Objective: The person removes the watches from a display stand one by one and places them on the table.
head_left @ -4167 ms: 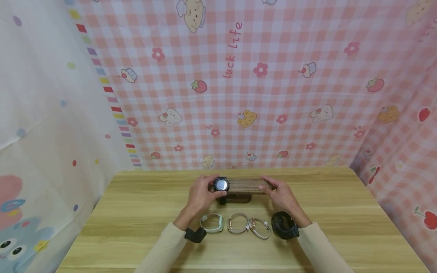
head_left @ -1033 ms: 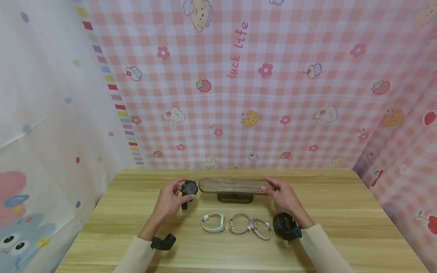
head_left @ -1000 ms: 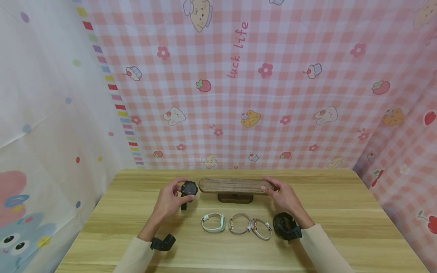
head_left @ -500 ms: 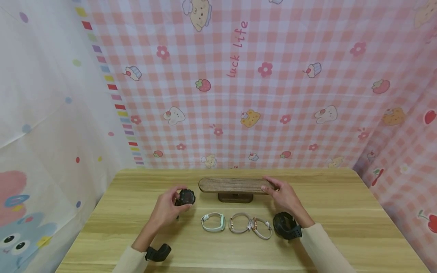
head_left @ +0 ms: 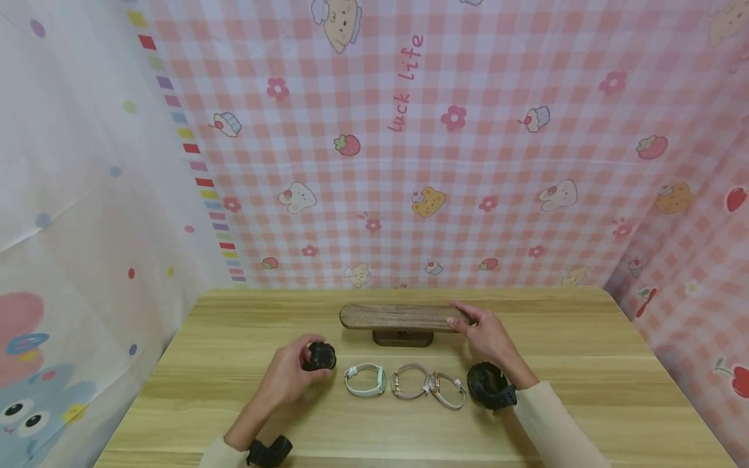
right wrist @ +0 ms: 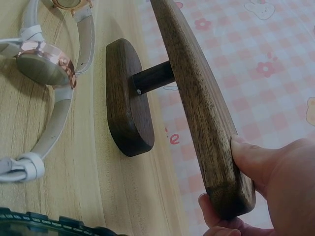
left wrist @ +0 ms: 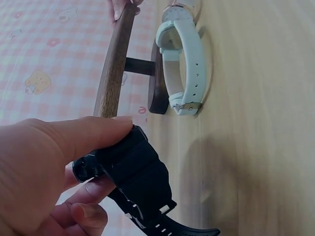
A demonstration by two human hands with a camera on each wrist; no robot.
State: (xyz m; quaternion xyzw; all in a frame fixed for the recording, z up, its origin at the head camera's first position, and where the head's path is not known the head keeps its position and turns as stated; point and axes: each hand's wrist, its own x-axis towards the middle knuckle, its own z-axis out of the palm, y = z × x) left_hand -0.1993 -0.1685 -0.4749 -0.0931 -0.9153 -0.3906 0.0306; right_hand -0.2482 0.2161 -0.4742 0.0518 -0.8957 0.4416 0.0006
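Low over the table, my left hand [head_left: 285,372] pinches a black wristwatch [head_left: 322,357] between thumb and fingers. Its strap [left wrist: 140,169] hangs down in the left wrist view, the loose end close to the tabletop. My right hand [head_left: 487,333] grips the right end of a dark wooden watch stand [head_left: 398,317], thumb on top and fingers beneath. The stand's bar [right wrist: 197,108] sits on a short post above an oval base [right wrist: 129,98], and no watch hangs on it. Nearest the left hand lies a mint-green watch [head_left: 365,392], its strap buckled into a loop.
Two pale-strapped watches with rose-gold cases, a left one [head_left: 410,394] and a right one [head_left: 449,401], lie before the stand. Farther right is another black watch [head_left: 483,385], beside the right wrist. Patterned cloth [head_left: 374,162] hangs behind the wooden table [head_left: 363,435].
Earlier the black watch was around the stand's bar; my left hand slid it off the left end. Since then it has come nearer and lower. My right hand keeps its grip.
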